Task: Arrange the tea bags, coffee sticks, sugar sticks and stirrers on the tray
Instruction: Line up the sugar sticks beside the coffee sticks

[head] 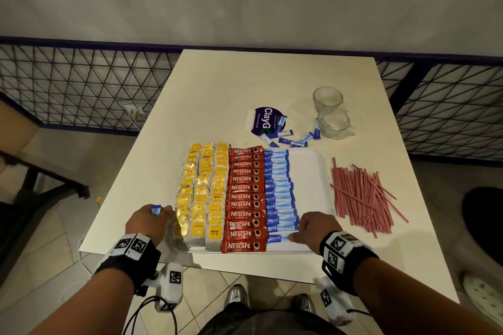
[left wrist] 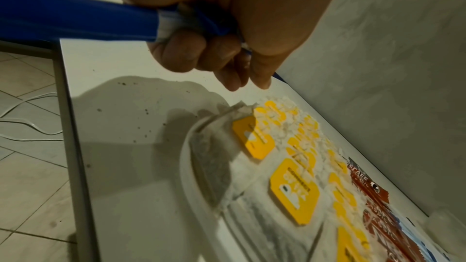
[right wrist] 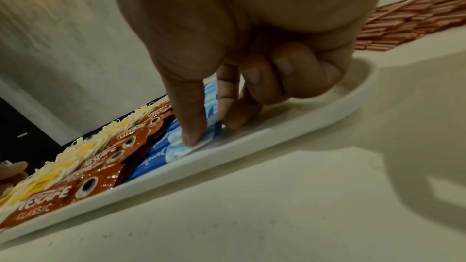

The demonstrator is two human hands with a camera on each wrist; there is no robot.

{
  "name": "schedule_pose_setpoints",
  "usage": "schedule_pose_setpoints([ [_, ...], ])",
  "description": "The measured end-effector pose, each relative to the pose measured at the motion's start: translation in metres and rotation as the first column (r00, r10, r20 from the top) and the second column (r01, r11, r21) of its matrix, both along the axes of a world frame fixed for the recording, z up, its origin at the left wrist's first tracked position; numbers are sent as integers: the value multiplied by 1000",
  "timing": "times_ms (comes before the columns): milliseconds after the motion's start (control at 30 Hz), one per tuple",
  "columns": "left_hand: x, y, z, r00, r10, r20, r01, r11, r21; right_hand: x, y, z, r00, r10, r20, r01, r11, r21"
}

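Pinched under your right hand's [head: 313, 228] thumb and fingertips, the nearest blue-and-white paper sugar stick [head: 278, 238] lies flat on the white rectangular plastic tray [head: 310, 171], at the front end of the sugar column; the right wrist view shows the thumb pressing its pale end while the other fingers curl behind it. Your left hand [head: 148, 221] is closed around a small bundle of blue sugar sticks [head: 156, 210], their ends poking out past the knuckles, and it sits just beside the tray's left edge, over the cream table top [head: 245, 84]. On the tray, yellow-tagged tea bags [head: 202, 193] fill the left rows, red Nescafe coffee sticks [head: 245, 198] form the middle column, and the blue sugar sticks [head: 280, 187] run alongside them; the tray's right part is bare. A loose pile of red-and-white striped stirrers [head: 362, 198] lies on the table right of the tray. Beyond the tray, a few scattered sugar sticks [head: 294, 140] lie near a purple round sticker [head: 265, 124] and two clear glass cups [head: 330, 114].
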State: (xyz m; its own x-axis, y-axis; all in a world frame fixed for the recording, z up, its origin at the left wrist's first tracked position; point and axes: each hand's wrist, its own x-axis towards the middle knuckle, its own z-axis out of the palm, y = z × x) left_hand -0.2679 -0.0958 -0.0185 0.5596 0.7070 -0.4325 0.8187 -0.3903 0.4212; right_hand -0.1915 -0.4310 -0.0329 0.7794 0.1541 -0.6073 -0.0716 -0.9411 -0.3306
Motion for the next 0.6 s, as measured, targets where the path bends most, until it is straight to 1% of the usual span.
schedule_pose_setpoints([
  [233, -1, -2, 3, 1000, 10, -1, -10, 1000, -2, 0, 1, 1, 1000, -18, -7, 18, 1000, -6],
  [367, -1, -4, 6, 1000, -2, -14, 2, 1000, 4, 2, 5, 2, 1000, 20, -20, -21, 998, -56],
  [600, -2, -3, 6, 1000, 6, -2, -6, 1000, -2, 4, 6, 0, 999, 16, -30, -19, 993, -116],
])
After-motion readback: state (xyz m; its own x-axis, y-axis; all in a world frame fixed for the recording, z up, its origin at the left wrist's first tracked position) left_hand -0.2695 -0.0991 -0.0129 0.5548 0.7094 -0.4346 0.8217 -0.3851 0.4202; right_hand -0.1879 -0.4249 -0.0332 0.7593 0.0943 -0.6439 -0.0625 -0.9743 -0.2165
